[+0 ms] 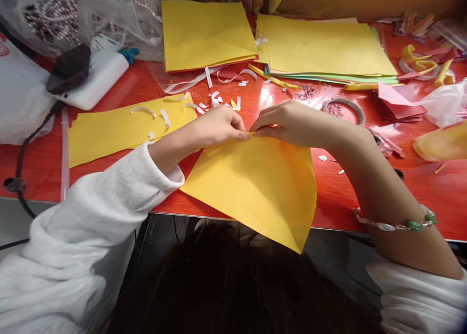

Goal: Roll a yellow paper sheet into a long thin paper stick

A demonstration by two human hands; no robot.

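Note:
A yellow paper sheet lies at the middle of the red table, its near corner hanging over the front edge. My left hand pinches the sheet's far edge, where a narrow folded strip shows. Close beside it, my right hand grips the same edge between thumb and fingers. The fingertips of both hands nearly touch. A bracelet with green beads circles my right forearm.
Yellow sheets lie at left under white scraps. Two yellow paper stacks sit at the back. A tape roll and pink paper are at right; a white box with a black adapter stands at left.

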